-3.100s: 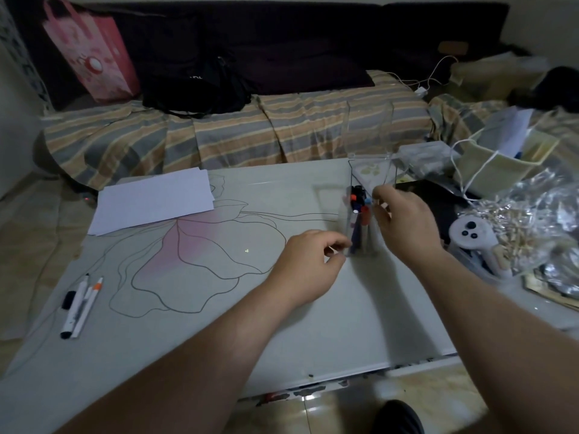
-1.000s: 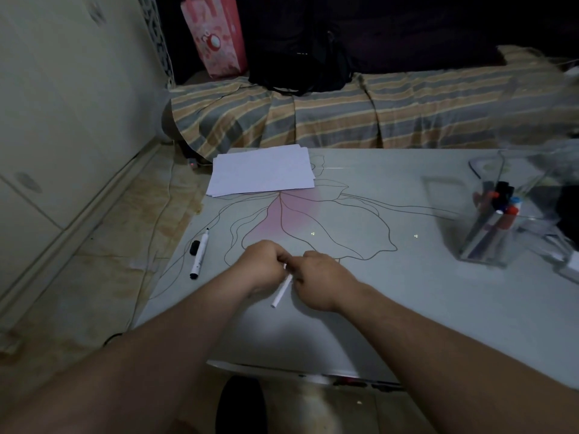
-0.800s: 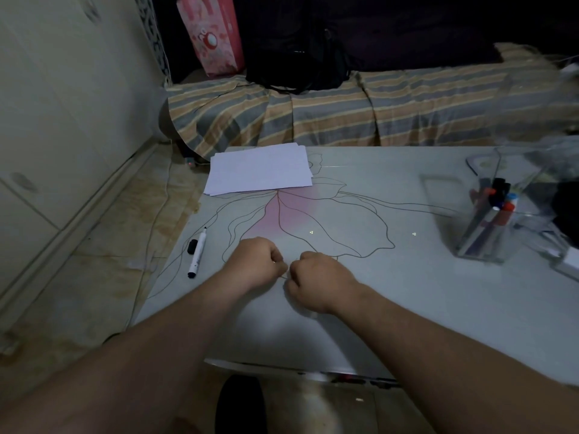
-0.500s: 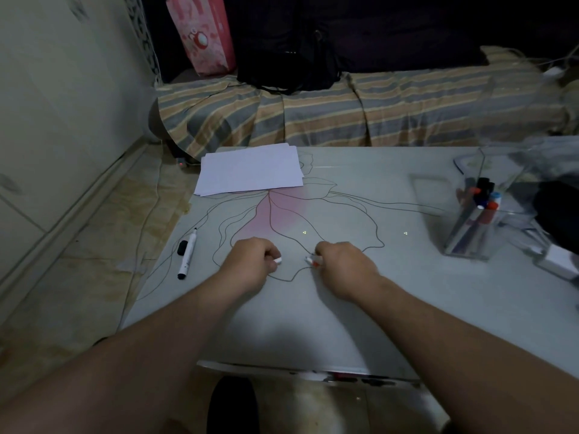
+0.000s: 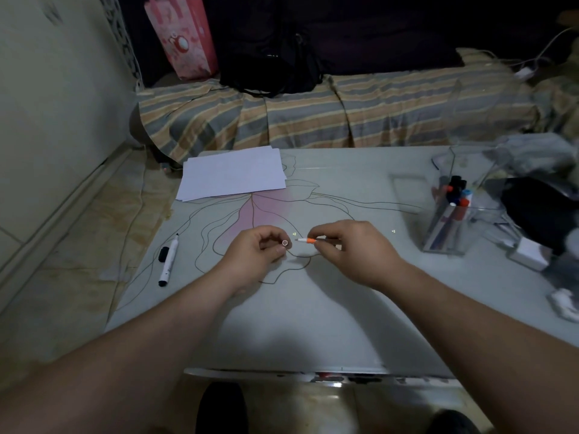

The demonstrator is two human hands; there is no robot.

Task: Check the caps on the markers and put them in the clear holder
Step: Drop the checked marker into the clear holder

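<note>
Above the table's middle, my right hand point(image 5: 347, 245) grips an orange marker point(image 5: 306, 240) whose bare tip points left. My left hand point(image 5: 257, 252) pinches the marker's cap point(image 5: 284, 243), its open end facing the camera, a small gap from the tip. A black marker point(image 5: 168, 261) lies uncapped near the table's left edge, with its black cap point(image 5: 163, 254) beside it. The clear holder point(image 5: 451, 227) stands at the right with several capped markers point(image 5: 454, 198) upright inside.
A stack of white paper point(image 5: 233, 173) lies at the table's back left. Dark clutter and a white box point(image 5: 529, 253) crowd the right edge. A striped sofa point(image 5: 344, 117) runs behind the table point(image 5: 313, 324); a wall and tiled floor are to the left.
My hands took the orange marker from the left edge to the middle, pulled its cap off, and moved slightly apart. The view swung left, then back a little.
</note>
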